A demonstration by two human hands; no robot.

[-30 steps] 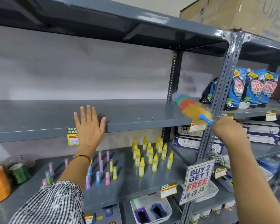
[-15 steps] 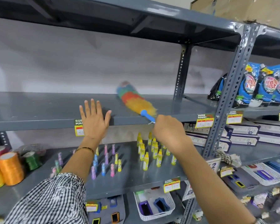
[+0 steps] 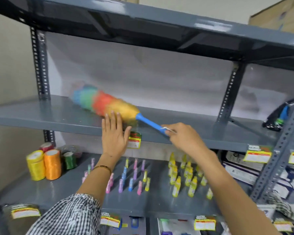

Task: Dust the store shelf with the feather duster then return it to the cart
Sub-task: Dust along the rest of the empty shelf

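A rainbow feather duster with a blue handle lies across the grey metal shelf at chest height, its fluffy head blurred and pointing left. My right hand is shut on the end of the blue handle, just in front of the shelf edge. My left hand is flat with fingers spread, pressed against the shelf's front lip, right below the duster head. The cart is not in view.
Thread spools stand at the left of the lower shelf, with small coloured tubes and yellow bottles beside them. Price tags hang on the shelf edges. A perforated upright rises at right, with boxed goods behind it.
The duster has swept leftward along the shelf, from the right upright to the shelf's left half. My right hand followed it. My view has turned left; my left hand stays on the shelf edge.
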